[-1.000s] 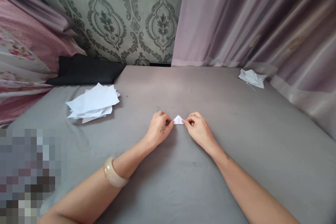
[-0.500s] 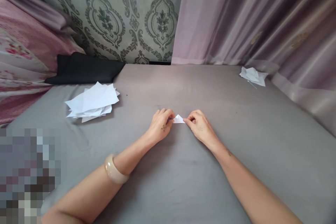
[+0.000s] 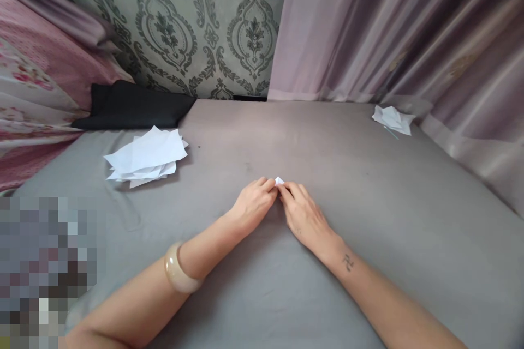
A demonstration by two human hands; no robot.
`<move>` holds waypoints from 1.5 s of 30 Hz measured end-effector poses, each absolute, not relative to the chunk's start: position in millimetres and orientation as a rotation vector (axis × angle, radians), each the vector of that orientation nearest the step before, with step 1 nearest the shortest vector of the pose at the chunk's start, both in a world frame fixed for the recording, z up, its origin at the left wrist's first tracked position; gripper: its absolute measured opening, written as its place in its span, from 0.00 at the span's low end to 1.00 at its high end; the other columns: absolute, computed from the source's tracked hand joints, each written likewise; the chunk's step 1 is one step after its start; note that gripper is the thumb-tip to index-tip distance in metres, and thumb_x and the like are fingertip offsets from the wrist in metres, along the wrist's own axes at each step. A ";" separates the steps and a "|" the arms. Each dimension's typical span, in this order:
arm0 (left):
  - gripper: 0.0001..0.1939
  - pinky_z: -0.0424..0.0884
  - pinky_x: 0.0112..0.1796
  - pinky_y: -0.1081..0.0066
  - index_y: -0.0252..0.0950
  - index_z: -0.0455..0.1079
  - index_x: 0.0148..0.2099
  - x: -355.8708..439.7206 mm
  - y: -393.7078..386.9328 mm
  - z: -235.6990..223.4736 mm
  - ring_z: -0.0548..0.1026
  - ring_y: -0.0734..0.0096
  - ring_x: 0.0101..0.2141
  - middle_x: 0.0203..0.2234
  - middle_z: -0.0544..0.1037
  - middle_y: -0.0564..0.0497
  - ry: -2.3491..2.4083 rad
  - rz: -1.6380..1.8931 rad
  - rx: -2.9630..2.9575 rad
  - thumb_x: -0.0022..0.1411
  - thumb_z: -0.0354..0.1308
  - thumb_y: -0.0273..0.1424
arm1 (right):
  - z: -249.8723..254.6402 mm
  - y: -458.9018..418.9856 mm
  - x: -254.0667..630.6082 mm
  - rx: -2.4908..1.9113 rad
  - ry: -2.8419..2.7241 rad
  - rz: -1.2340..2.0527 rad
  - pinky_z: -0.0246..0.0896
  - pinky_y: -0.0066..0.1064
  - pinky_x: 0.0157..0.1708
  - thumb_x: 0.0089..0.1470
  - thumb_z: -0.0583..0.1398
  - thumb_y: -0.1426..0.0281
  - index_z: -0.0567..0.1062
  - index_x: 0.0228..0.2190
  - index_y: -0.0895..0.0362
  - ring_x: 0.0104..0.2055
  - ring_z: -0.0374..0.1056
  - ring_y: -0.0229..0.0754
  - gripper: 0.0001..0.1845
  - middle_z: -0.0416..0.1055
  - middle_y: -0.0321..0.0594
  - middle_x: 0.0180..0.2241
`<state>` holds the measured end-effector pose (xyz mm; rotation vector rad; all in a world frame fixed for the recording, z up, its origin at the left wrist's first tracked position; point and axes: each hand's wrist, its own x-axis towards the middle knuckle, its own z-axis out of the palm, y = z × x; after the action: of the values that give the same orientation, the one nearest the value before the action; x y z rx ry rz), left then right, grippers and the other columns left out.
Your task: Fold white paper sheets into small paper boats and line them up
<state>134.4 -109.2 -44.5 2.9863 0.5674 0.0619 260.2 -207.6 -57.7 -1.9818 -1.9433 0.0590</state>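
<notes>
A small folded piece of white paper [image 3: 279, 180] shows only its pointed tip between my hands, over the grey sheet. My left hand [image 3: 254, 203] has its fingers closed on the paper's left side; a pale bangle [image 3: 180, 271] circles that forearm. From the other side, my right hand [image 3: 303, 211] pinches the paper with thumb and fingertips, its back turned up. The fingertips of both hands nearly meet, and they cover the paper's lower part.
A stack of white paper sheets [image 3: 148, 155] lies to the left, in front of a folded black cloth [image 3: 135, 106]. Far right are more white papers [image 3: 392, 118] with a thin stick [image 3: 391, 132] beside them. Curtains [image 3: 347, 27] and a patterned wall [image 3: 213, 22] border the grey sheet [image 3: 262, 294].
Both hands have come closer together over the folded paper, hiding more of it. My right hand has turned so its back faces up and its wrist tattoo shows.
</notes>
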 end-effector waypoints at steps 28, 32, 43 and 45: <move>0.07 0.63 0.30 0.71 0.36 0.67 0.31 135.6 -93.4 -60.9 0.69 0.68 0.32 0.29 0.70 0.50 0.963 0.472 2.472 0.61 0.53 0.32 | -70.2 -179.5 283.5 -2.014 -1.624 0.106 0.62 0.35 0.39 0.58 0.55 0.62 0.72 0.43 0.55 0.43 0.65 0.46 0.14 0.67 0.45 0.42; 0.06 0.63 0.31 0.71 0.36 0.67 0.30 136.8 -89.0 -65.4 0.69 0.69 0.31 0.28 0.70 0.50 0.905 0.511 2.414 0.60 0.54 0.30 | -75.0 -180.1 284.8 -1.984 -1.634 0.122 0.61 0.40 0.46 0.57 0.56 0.64 0.72 0.45 0.55 0.46 0.63 0.48 0.16 0.67 0.46 0.44; 0.14 0.68 0.35 0.70 0.35 0.71 0.46 134.5 -90.8 -64.5 0.71 0.71 0.31 0.33 0.76 0.49 0.717 0.608 2.227 0.58 0.57 0.31 | -68.1 -184.4 284.3 -1.686 -1.414 0.482 0.62 0.32 0.39 0.54 0.56 0.66 0.71 0.33 0.55 0.35 0.68 0.38 0.06 0.72 0.36 0.33; 0.12 0.67 0.33 0.72 0.34 0.73 0.44 134.7 -92.3 -62.1 0.70 0.72 0.28 0.30 0.76 0.50 0.705 0.577 2.171 0.58 0.56 0.32 | -68.1 -186.2 283.7 -1.647 -1.390 0.502 0.63 0.32 0.39 0.54 0.55 0.66 0.71 0.32 0.55 0.34 0.69 0.38 0.07 0.73 0.36 0.31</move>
<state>134.7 -92.3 -62.1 2.1710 0.7053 0.5773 283.7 -186.2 -68.1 -1.6473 -1.3898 0.5019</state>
